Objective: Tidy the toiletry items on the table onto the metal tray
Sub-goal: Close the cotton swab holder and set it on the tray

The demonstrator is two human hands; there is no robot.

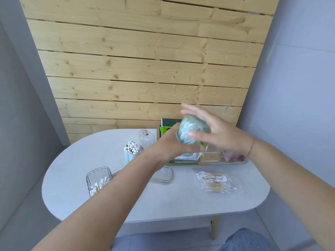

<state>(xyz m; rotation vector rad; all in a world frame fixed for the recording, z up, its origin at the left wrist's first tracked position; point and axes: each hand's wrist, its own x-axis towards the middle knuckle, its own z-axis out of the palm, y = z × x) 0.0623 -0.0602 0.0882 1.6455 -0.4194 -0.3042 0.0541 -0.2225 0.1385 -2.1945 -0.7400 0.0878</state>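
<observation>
My left hand grips a round pale-green wrapped bundle from below, held above the metal tray at the table's back right. My right hand is against the bundle's right side with fingers spread, blurred by motion. On the tray sit a green-and-white box, a flat white packet and a pink pouch. On the table lie a clear bag of cotton swabs, a pale-blue cup of swabs, a clear box of swabs and a clear lid.
The white oval table stands against a wooden slat wall. A tall clear container with a metal clip stands behind the blue cup. Grey walls close in on both sides. My knee in jeans shows below the table's front edge.
</observation>
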